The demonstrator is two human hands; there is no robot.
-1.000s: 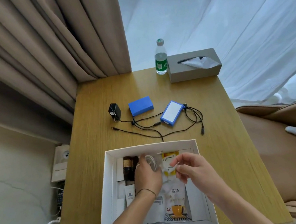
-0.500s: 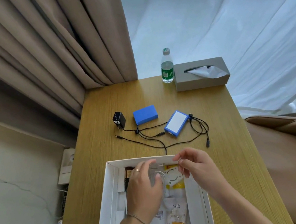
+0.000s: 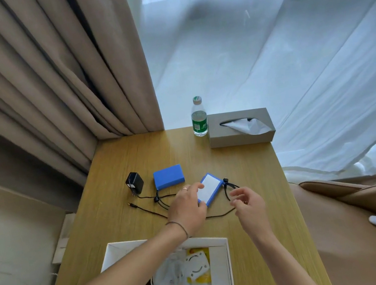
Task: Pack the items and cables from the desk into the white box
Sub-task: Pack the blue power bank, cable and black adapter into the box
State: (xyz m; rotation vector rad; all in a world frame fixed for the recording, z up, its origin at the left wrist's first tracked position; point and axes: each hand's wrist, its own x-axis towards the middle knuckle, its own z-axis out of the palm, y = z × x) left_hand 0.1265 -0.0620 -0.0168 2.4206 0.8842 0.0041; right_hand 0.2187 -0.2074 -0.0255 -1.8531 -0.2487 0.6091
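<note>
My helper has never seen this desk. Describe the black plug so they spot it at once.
Start at the wooden desk and find the solid blue box. Just left of it stands the black plug, the only black block there, with metal prongs and a thin black cable.

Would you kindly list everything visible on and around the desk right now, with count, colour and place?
white box: 1, white, near desk edge, packets inside
white-faced blue pack: 1, blue and white, desk middle
blue pack: 1, blue, left of it
adapter: 1, black, far left
cables: several, black, desk middle
bottle: 1, clear, green label, far edge
tissue box: 1, grey, beside bottle
desk: 1, wooden
left hand: touching white-faced blue pack
right hand: at cable loop
</note>
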